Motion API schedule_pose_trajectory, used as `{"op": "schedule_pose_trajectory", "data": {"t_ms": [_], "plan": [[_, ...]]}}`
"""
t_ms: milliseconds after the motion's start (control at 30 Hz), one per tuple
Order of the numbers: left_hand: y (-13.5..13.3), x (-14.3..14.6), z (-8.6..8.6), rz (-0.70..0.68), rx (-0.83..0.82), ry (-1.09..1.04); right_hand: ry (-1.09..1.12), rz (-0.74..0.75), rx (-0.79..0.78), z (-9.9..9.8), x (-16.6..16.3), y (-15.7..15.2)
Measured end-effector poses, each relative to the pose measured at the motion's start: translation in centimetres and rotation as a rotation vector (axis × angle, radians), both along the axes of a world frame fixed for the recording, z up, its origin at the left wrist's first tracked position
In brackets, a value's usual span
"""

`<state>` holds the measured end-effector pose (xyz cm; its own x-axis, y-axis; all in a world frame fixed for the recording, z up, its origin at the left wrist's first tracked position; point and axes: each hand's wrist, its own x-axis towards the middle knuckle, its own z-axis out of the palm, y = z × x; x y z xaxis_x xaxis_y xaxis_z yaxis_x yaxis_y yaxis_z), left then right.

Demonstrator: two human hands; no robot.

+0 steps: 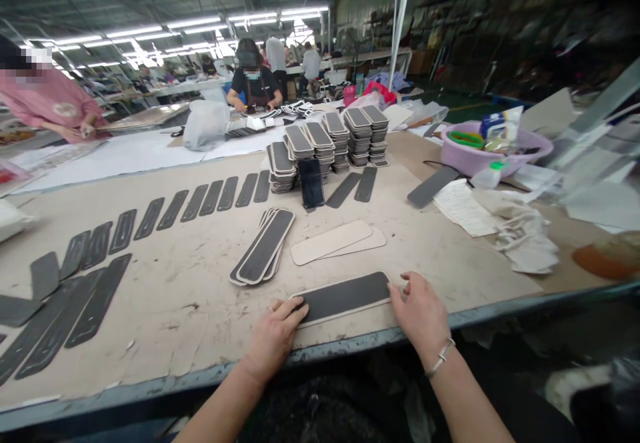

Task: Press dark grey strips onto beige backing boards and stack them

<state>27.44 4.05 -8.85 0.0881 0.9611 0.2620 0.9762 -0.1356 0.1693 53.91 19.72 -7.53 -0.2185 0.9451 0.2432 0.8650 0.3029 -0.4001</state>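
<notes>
In the head view, a long dark grey panel with rounded corners lies flat near the table's front edge, on a slightly larger cream backing piece that shows as a rim. The fingers of my left hand grip its left end. At the opposite end, my right hand pinches the corner, its other fingers curled and partly hidden. Just beyond lie two overlapping cream blanks. To their left is a small fanned stack of cream-rimmed dark panels.
Dark strips run in a row along the left of the table. Tall panel stacks stand behind a leaning phone. A purple basin and crumpled cloth sit at right. Co-workers are across the table.
</notes>
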Motion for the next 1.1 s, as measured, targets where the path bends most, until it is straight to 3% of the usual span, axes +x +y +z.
{"op": "schedule_pose_trajectory", "data": {"t_ms": [100,200,300,433,700,900,1000,1100], "plan": [[0.0,0.2,0.4,0.012,-0.017,-0.008,0.046,0.355,0.179,1.1,-2.2,-2.4],[-0.1,0.3,0.5,0.031,-0.041,-0.015,-0.047,0.799,0.114,1.2,-5.4,-5.5],[-0.1,0.4,0.5,0.04,-0.056,-0.027,-0.111,0.929,0.022,0.0,-7.3,-7.3],[0.0,0.5,0.5,0.035,-0.042,-0.035,-0.188,0.893,-0.024,-1.1,-6.6,-6.4],[0.0,0.5,0.2,0.045,-0.019,-0.055,-0.316,0.658,0.007,-2.0,-2.4,-2.3],[-0.4,0.2,-0.3,0.045,0.034,-0.12,-0.34,0.526,-0.004,-2.7,-0.7,-1.1],[-0.1,0.5,0.5,0.122,0.112,-0.211,-0.32,0.521,-0.009,-2.6,-0.8,-1.1],[1.8,1.5,1.9,0.195,0.172,-0.277,-0.305,0.52,-0.006,-2.6,-0.9,-1.2]]}}
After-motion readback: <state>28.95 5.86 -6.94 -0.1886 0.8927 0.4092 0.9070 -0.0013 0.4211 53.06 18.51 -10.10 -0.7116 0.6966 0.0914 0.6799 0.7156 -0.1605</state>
